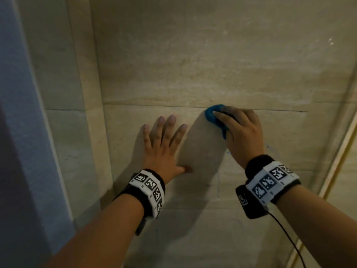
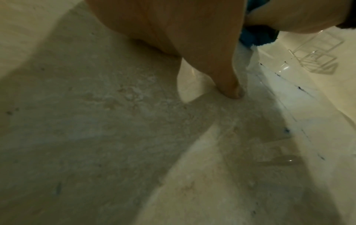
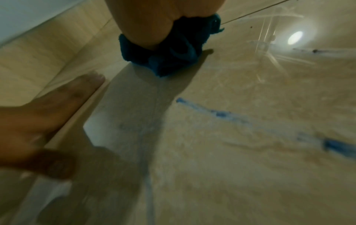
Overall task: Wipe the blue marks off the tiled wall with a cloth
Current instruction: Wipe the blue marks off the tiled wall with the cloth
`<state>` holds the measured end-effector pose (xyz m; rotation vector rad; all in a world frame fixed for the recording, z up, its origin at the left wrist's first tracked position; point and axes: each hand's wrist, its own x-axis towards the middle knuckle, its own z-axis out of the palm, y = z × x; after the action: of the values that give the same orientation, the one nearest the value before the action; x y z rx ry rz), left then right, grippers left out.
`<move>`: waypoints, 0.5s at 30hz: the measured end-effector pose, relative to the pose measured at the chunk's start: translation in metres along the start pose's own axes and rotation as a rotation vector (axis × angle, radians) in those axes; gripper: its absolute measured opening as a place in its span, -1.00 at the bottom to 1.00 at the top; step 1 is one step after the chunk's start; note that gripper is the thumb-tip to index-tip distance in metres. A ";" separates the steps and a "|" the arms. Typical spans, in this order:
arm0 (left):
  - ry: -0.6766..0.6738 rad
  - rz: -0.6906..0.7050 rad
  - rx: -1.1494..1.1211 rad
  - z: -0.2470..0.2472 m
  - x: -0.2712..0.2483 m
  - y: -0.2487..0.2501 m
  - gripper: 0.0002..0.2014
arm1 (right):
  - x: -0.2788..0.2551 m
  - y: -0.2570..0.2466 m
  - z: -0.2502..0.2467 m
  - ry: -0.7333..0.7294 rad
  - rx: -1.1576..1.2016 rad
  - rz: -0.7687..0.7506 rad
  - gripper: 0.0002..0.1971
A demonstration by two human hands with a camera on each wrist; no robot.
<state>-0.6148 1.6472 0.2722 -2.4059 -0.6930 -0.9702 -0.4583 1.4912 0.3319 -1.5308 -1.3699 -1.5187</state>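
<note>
My right hand (image 1: 236,124) grips a bunched blue cloth (image 1: 212,115) and holds it against the beige tiled wall (image 1: 193,64), right at a horizontal grout line. The right wrist view shows the cloth (image 3: 169,56) wadded under my palm. Smeared blue marks (image 3: 221,113) run across the tile below and right of the cloth, and a faint blue line (image 1: 218,182) shows under my right wrist. My left hand (image 1: 164,140) lies flat on the wall with fingers spread, a hand's width left of the cloth. Its thumb (image 2: 227,85) presses the tile.
A raised tile corner edge (image 1: 85,93) runs vertically at the left, with a grey-blue surface (image 1: 23,132) beyond it. A light trim strip (image 1: 332,151) slants along the right. A cable (image 1: 286,235) hangs from my right wristband. A wire rack (image 2: 318,60) shows in the left wrist view.
</note>
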 end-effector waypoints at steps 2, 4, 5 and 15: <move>-0.003 -0.001 0.008 -0.002 0.000 0.001 0.38 | -0.010 -0.004 0.003 -0.038 -0.008 -0.034 -0.70; 0.000 -0.005 0.006 -0.004 -0.001 0.002 0.38 | -0.027 -0.006 0.007 -0.100 -0.007 -0.084 -0.73; 0.001 -0.010 0.006 -0.004 -0.001 0.002 0.39 | -0.035 -0.006 0.009 -0.125 -0.004 -0.112 -0.73; -0.087 0.065 -0.030 -0.005 -0.027 0.021 0.30 | -0.063 -0.002 -0.003 -0.230 -0.012 -0.179 -0.57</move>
<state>-0.6214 1.6206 0.2513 -2.4933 -0.6304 -0.8593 -0.4502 1.4725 0.2725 -1.6694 -1.6701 -1.4925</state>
